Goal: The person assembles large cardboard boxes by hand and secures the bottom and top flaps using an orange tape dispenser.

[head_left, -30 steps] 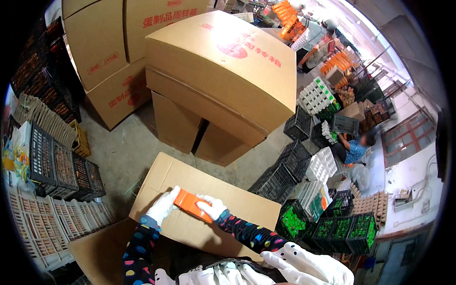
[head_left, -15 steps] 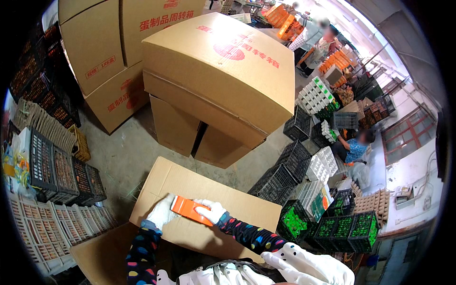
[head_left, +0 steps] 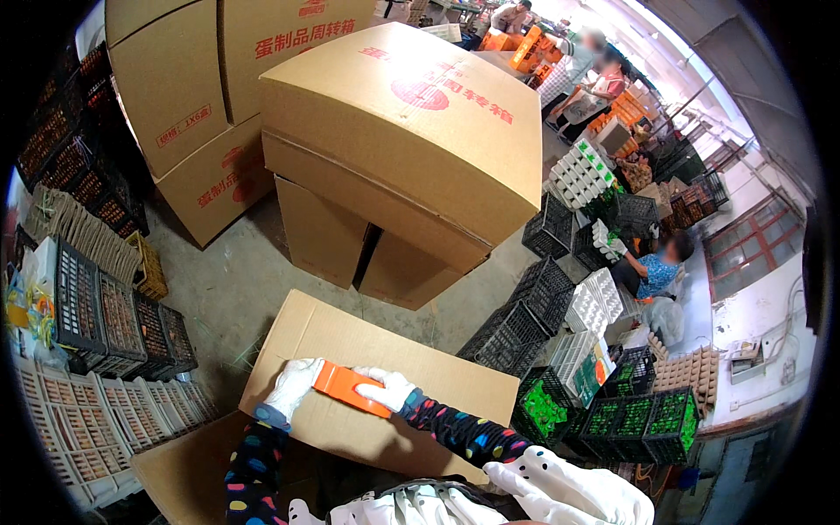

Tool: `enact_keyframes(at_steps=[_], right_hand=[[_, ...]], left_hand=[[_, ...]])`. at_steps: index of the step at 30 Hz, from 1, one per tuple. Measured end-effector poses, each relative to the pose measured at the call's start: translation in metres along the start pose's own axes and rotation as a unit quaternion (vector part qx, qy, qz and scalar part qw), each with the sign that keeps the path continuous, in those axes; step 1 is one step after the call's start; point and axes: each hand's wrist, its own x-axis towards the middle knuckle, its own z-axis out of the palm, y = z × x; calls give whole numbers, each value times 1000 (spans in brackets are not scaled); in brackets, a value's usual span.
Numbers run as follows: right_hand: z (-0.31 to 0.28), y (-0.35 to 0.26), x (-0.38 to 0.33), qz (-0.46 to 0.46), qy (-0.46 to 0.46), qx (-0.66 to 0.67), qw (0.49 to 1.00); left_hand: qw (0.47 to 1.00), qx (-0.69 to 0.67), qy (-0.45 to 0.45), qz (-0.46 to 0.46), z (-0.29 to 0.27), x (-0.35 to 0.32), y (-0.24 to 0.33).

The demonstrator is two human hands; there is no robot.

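An orange tape dispenser (head_left: 341, 386) lies slantwise over a flat cardboard sheet (head_left: 429, 372) in front of me. My right hand (head_left: 387, 389), in a white glove, is closed around the dispenser's right end. White-gloved too, my left hand (head_left: 294, 390) is at the dispenser's left end, over the cardboard. Its fingers are drawn together; whatever they pinch is too small to make out. Below the sheet, a brown cardboard flap (head_left: 197, 459) slopes toward the lower left.
Large cardboard cartons (head_left: 402, 122) stand just beyond the sheet. Crates of eggs (head_left: 105, 411) line the left side. Black plastic crates (head_left: 503, 337) and egg trays (head_left: 595, 302) fill the right. A person in blue (head_left: 656, 276) sits there; other people (head_left: 582, 83) stand farther back.
My left hand has shifted slightly left and up around the dispenser's end. The dispenser and my right hand have hardly moved. Far off, another person has come into view.
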Motion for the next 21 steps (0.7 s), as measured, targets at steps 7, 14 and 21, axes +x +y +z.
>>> enact_keyframes(at_steps=[7, 14, 21], right_hand=[[1, 11, 3, 14, 0, -66, 998], [-8, -10, -7, -51, 72, 74, 993], [8, 6, -23, 60, 43, 40, 996]], left_hand=[[971, 216, 48, 93, -9, 14, -29], [785, 517, 214, 266, -94, 34, 45], [889, 371, 267, 31, -159, -2, 48]])
